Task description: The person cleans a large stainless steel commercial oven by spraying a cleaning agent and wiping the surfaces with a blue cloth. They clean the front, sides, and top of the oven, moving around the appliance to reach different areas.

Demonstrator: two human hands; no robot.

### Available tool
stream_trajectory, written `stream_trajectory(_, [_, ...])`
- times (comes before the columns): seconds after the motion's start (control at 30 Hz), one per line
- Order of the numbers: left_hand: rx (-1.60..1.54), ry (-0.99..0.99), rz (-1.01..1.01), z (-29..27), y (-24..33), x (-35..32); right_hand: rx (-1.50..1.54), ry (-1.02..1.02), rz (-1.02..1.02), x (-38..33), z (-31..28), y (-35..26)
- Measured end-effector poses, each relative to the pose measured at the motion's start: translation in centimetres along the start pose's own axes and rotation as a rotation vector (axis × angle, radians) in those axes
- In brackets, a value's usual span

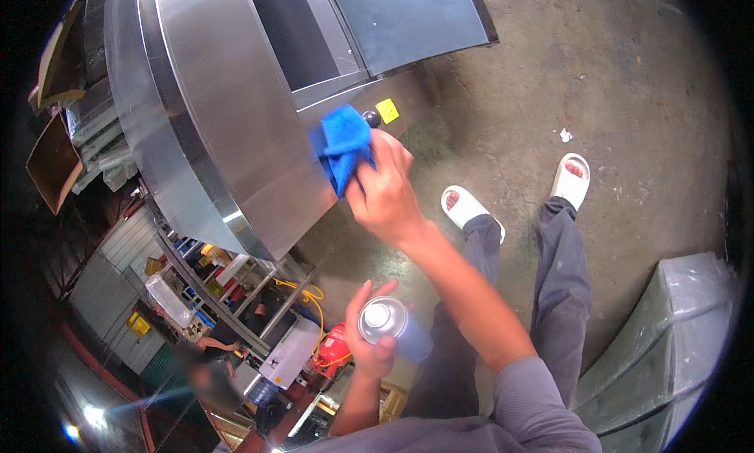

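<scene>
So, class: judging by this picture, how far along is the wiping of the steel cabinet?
Done: hard to tell; the stainless steel cabinet shows no clear wiped patch. In hand: the right hand presses a blue cloth against its corner; the left hand holds a spray can. Left: apparently most of the panel.

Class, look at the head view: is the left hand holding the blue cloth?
No. The left hand grips a silver spray can, while the right hand presses the blue cloth against the steel machine.

Crumpled blue cloth (342,144); upright silver spray can (390,325)
</scene>
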State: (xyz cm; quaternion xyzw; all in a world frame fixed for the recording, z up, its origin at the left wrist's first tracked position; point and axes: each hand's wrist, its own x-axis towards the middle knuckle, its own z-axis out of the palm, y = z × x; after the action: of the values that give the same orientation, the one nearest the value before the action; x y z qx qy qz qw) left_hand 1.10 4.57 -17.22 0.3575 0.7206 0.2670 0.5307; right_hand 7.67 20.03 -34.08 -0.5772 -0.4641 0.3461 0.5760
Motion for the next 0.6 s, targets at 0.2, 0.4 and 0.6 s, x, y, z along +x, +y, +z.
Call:
stream_trajectory(0.2, [0.010,0.085,0.001,-0.4,-0.2,-0.2,0.401,-0.163,0.037,1.5,-0.4,-0.2])
stream_trajectory(0.4, [-0.089,0.050,0.175,1.6,1.5,1.7,0.199,-0.297,0.032,-1.0,0.1,0.6])
stream_trajectory(0.6, [-0.184,-0.070,0.518,5.2,1.6,5.6,0.507,-0.278,0.014,-5.6,-0.4,5.1])
